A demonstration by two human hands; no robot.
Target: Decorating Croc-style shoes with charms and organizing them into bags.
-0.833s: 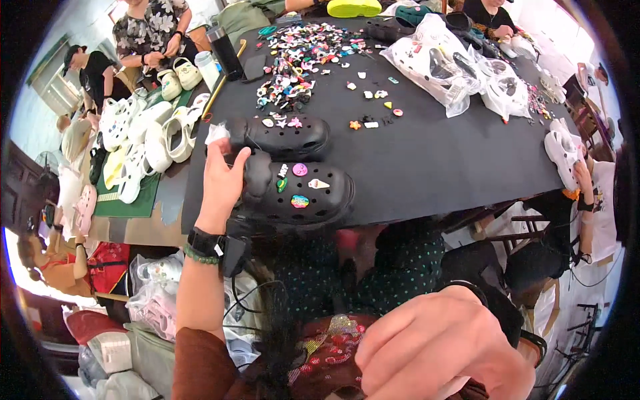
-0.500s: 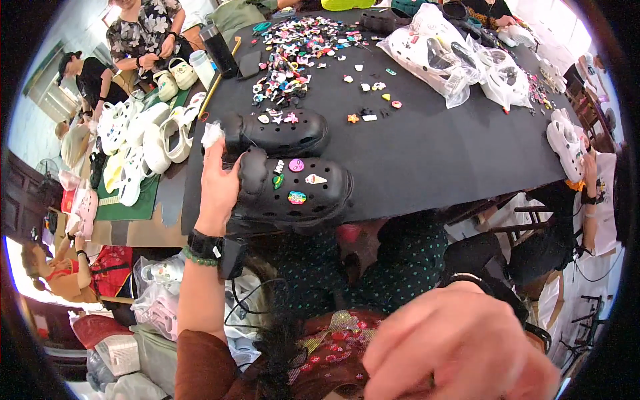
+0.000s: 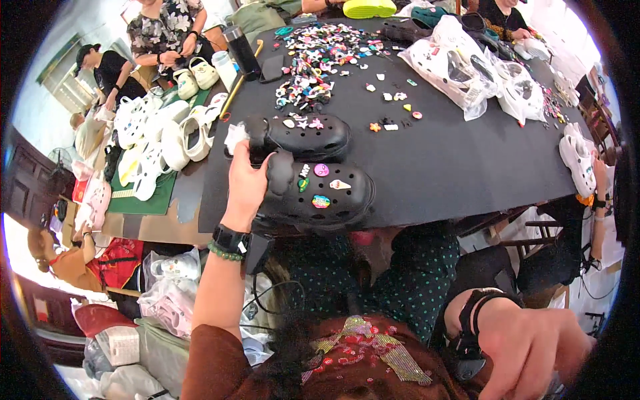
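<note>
My left hand (image 3: 247, 187) grips the heel end of the nearer black clog (image 3: 320, 210) at the table's front edge. That clog carries several charms, among them a purple round one (image 3: 321, 171), an ice-cream cone (image 3: 340, 185) and a rainbow-coloured one (image 3: 321, 201). Right behind it lies a second black clog (image 3: 313, 138) with white and pink star charms. A wad of crumpled clear plastic (image 3: 236, 138) shows at my left fingertips. Low on the right, away from the table, is my right hand (image 3: 533, 343); its bent fingers are partly blurred and whatever they hold is hidden.
A heap of loose charms (image 3: 313, 63) covers the table's far part, with scattered ones (image 3: 375, 127) nearer. Bagged white clogs (image 3: 453, 73) lie at the back right, a dark bottle (image 3: 241, 52) back left. White clogs (image 3: 143, 133) crowd the left. Other people work around the table.
My right hand has moved right, away from my chest. My left hand keeps its hold on the clog; the whole view has shifted slightly, moving the table scene rightward in the picture.
</note>
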